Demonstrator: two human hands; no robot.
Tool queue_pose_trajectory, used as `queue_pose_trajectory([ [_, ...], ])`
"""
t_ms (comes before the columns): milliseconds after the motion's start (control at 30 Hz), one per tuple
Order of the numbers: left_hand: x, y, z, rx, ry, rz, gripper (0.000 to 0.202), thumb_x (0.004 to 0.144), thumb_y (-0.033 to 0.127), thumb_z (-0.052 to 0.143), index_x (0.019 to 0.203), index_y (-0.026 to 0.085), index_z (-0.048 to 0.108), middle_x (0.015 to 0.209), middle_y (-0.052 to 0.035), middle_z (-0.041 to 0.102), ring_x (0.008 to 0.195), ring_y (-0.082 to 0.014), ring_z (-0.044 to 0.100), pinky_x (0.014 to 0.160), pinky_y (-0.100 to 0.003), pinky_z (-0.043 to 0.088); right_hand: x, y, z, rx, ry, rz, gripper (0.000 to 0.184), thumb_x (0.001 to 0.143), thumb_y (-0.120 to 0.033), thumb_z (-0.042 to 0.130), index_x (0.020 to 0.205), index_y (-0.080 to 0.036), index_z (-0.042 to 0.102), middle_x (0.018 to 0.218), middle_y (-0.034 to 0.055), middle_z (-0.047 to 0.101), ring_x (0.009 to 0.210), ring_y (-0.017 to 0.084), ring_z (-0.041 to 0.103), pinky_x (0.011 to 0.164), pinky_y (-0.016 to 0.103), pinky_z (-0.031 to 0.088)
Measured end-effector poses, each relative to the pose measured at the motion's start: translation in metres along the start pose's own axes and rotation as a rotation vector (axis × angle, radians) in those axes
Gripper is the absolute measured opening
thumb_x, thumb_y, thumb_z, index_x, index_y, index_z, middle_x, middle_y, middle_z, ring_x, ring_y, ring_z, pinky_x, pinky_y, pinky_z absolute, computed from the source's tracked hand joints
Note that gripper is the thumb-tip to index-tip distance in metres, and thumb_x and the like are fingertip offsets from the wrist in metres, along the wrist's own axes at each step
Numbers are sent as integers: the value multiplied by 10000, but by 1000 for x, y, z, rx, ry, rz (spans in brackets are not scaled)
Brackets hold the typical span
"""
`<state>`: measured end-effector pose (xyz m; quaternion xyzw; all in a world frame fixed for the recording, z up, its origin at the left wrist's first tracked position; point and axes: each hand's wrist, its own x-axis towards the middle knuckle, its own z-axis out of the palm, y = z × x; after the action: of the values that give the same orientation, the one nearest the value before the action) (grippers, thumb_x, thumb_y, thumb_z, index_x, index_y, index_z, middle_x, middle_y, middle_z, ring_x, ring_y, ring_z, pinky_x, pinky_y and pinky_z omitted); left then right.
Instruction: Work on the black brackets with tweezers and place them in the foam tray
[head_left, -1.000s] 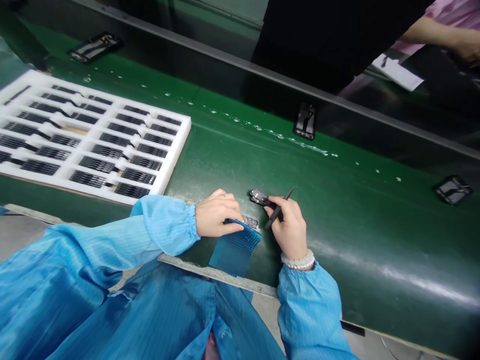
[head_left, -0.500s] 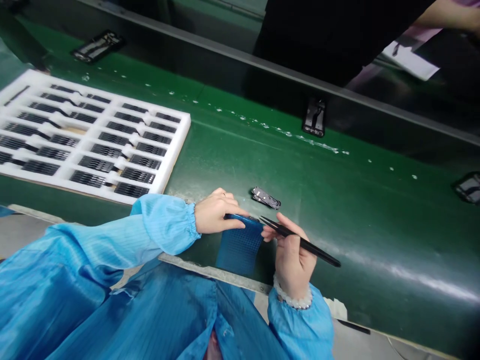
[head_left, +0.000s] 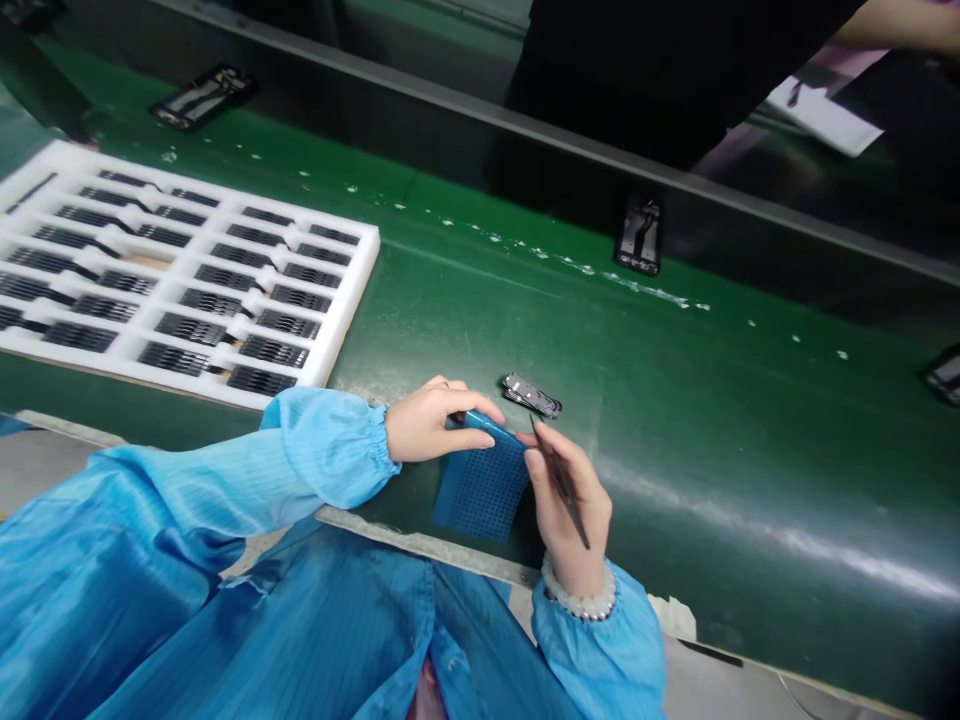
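Observation:
A flat, phone-sized part with a blue grid-patterned film (head_left: 487, 490) hangs tilted at the front of the bench. My left hand (head_left: 442, 420) grips its upper left edge between thumb and fingers. Black tweezers (head_left: 564, 487) are in my right hand (head_left: 574, 500), lying along the palm, tip pointing up and away. Fingertips of that hand touch the upper right corner of the blue part. Just beyond both hands lies a small stack of thin black parts (head_left: 531, 395). The far face of the blue part is hidden from me.
A white foam tray (head_left: 352, 290) with rows of black parts in its slots stands left. Along the far side lie open phone housings, one behind the stack (head_left: 639, 237) and one far left (head_left: 202, 98). Another person's arm (head_left: 900, 25) shows at top right.
The tweezers have swung from pointing left to lying back in my right palm, and my right fingers have closed on the blue part. The far housings have shifted slightly right.

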<state>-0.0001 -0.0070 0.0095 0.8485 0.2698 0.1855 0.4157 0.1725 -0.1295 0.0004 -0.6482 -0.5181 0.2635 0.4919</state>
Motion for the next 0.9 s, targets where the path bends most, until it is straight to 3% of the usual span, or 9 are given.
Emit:
queue_pose_trajectory([
  [100, -2, 2, 0, 14, 51, 72, 194, 854, 332, 614, 996, 210, 665, 922, -29, 630, 901, -154, 556, 865, -288, 379, 0, -4, 2, 41, 8, 20, 212, 838, -215, 618, 1049, -238, 630, 949, 45, 730, 868, 178, 709, 774, 315, 589],
  [233, -5, 5, 1, 161, 88, 155, 337, 822, 465, 626, 1047, 217, 654, 1090, -62, 592, 1029, -194, 521, 910, -327, 350, 1, -9, 7, 11, 83, 28, 154, 803, -219, 657, 957, -226, 649, 864, 27, 742, 771, 167, 717, 702, 280, 597],
  [400, -6, 5, 5, 233, 44, 190, 220, 876, 406, 583, 974, 237, 684, 856, 3, 697, 851, -145, 574, 852, -317, 306, -1, -12, 9, 4, 83, 24, 153, 805, -241, 657, 957, -227, 675, 878, 28, 739, 773, 170, 711, 709, 293, 599],
  [533, -4, 1, 6, 173, 23, 175, 192, 874, 378, 596, 891, 220, 705, 800, 17, 716, 783, -128, 575, 819, -302, 301, 0, -7, -1, 86, 144, 62, 233, 830, -254, 630, 1056, -229, 676, 854, 39, 716, 720, 168, 695, 672, 332, 602],
  [733, -4, 0, 5, 132, -23, 151, 156, 859, 345, 617, 856, 219, 709, 776, 25, 707, 792, -120, 574, 817, -289, 301, 1, -9, -10, 257, 29, 98, 181, 856, -240, 596, 1026, -232, 659, 750, 11, 692, 633, 137, 676, 587, 280, 582],
  [800, -5, 0, 4, 126, -36, 148, 151, 861, 345, 614, 860, 226, 707, 792, 26, 707, 803, -118, 574, 825, -289, 298, 2, -10, -10, 258, -16, 122, 187, 840, -227, 621, 1024, -241, 650, 781, 15, 706, 653, 138, 683, 618, 281, 587],
  [900, -6, -1, 5, 141, -45, 150, 168, 855, 368, 622, 868, 222, 704, 798, 23, 705, 810, -122, 573, 824, -290, 293, 3, -10, -13, 199, -125, 46, 180, 814, -213, 651, 985, -258, 683, 892, 34, 687, 770, 156, 682, 676, 294, 582],
])
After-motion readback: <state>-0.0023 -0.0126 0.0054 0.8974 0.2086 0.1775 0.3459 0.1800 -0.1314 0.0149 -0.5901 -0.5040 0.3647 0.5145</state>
